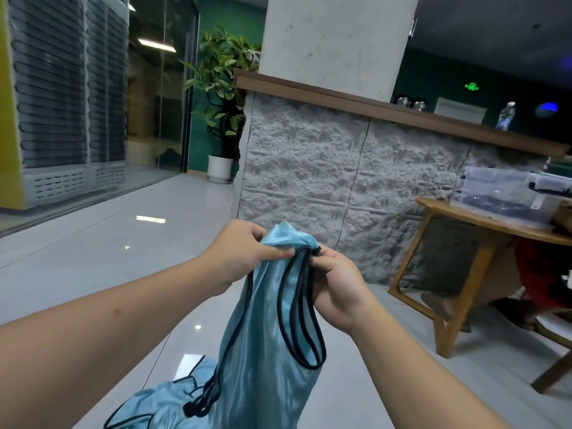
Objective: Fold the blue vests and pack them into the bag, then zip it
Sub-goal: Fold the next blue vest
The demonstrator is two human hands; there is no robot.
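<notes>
Both hands are up in front of the stone wall (309,168), holding one blue vest (266,345) by its top. The left hand (247,258) pinches the bunched fabric and the right hand (337,289) curls around the dark-trimmed edge. More blue fabric (161,404) sits below the vest, near the floor (123,236).

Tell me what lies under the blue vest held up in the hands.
Under the held blue vest lies more blue fabric with dark trim on the tiled floor. The hanging vest covers part of it, so whatever else lies there cannot be seen.
</notes>
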